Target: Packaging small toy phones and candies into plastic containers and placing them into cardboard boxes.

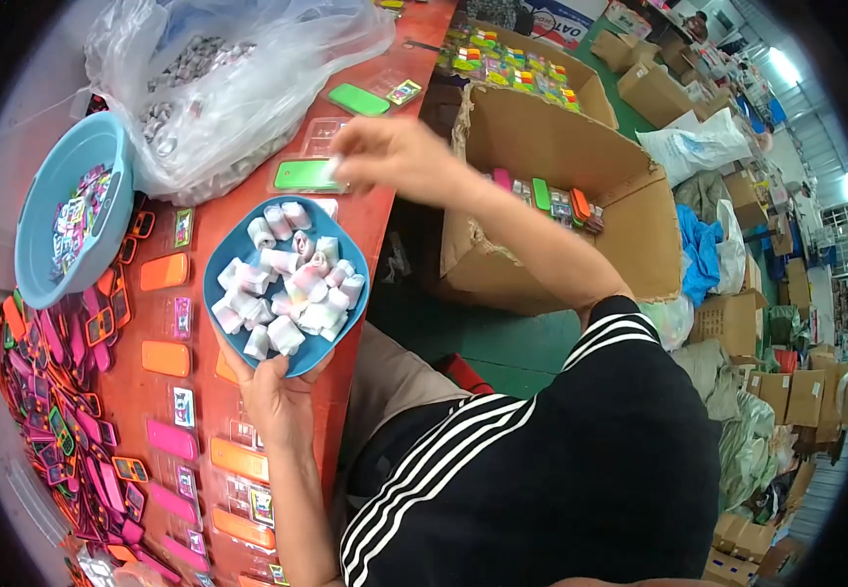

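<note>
A person's left hand (280,399) gripped a round blue plastic bowl (231,247) by its near side, thumb at the rim, close to the right edge of a red tabletop (389,49). Heaped inside were short, rolled white pieces (287,311), tinted faintly pink with a touch of yellow. Past the bowl, the right hand (394,157), blurred, pinched a small white piece (330,168) over the end of a bright green phone-shaped case (301,175) in clear plastic; whether piece and case touched could not be told. To the left, a light-blue plastic basin (32,256) contained small printed packets (76,225), its rim just beside a clear plastic bag (326,44) of silvery-white pieces (199,61). Green floor (502,342) showed between the table's edge and a brown cardboard carton (482,266), where pink, green and orange cases (541,194) lay. Farther off, a second cardboard carton (582,83) held rows of brightly coloured packages (512,64).
</note>
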Demonstrator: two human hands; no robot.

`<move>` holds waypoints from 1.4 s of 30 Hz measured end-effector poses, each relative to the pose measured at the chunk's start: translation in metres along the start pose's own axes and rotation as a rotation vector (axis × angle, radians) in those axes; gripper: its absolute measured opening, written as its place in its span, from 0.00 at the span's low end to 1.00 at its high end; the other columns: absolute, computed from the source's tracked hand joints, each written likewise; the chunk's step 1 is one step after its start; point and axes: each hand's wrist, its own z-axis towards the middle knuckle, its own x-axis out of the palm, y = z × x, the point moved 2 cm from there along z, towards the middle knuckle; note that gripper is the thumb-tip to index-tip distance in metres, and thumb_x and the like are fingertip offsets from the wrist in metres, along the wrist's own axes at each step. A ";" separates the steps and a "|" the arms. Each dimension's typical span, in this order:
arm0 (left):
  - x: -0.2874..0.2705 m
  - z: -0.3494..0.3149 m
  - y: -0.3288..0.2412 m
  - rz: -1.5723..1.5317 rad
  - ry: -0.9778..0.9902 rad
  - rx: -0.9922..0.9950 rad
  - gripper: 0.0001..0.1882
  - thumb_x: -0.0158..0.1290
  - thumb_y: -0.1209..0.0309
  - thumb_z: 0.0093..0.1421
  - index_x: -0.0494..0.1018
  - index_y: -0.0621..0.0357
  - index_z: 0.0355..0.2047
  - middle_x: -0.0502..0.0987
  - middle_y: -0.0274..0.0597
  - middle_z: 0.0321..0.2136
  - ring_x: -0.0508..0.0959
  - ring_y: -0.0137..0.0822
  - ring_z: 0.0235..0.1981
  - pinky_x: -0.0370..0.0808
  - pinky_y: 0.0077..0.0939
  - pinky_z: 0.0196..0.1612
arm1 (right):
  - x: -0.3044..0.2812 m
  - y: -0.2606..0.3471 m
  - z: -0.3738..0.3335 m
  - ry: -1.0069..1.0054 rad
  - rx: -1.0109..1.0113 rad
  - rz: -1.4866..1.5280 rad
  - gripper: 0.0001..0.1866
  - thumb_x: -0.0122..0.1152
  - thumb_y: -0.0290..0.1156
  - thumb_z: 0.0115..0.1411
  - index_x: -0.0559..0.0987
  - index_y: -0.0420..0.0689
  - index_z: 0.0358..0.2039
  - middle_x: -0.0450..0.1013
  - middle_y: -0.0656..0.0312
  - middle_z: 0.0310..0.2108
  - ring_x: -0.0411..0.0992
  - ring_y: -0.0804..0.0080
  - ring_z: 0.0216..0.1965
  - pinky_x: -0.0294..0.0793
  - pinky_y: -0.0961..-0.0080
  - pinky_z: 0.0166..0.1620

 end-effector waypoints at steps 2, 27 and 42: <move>0.003 0.008 0.004 0.006 0.012 -0.016 0.45 0.40 0.80 0.46 0.37 0.41 0.64 0.54 0.49 0.59 0.68 0.50 0.53 0.80 0.43 0.39 | -0.038 -0.014 0.014 -0.179 0.033 -0.005 0.13 0.60 0.31 0.55 0.74 0.39 0.39 0.74 0.63 0.30 0.73 0.79 0.30 0.74 0.82 0.34; 0.048 0.069 0.025 0.075 0.109 -0.119 0.43 0.41 0.79 0.47 0.40 0.47 0.64 0.56 0.49 0.58 0.69 0.50 0.52 0.80 0.42 0.38 | -0.124 -0.103 0.115 -0.354 -0.213 -1.283 0.11 0.53 0.38 0.49 0.77 0.45 0.25 0.75 0.53 0.28 0.74 0.53 0.32 0.73 0.57 0.35; 0.052 0.071 0.034 0.040 0.117 -0.151 0.47 0.38 0.81 0.43 0.38 0.40 0.65 0.54 0.47 0.60 0.68 0.49 0.53 0.79 0.43 0.39 | -0.122 -0.109 0.120 -0.311 -0.081 -1.140 0.13 0.51 0.40 0.53 0.80 0.52 0.34 0.76 0.58 0.32 0.74 0.56 0.35 0.73 0.63 0.39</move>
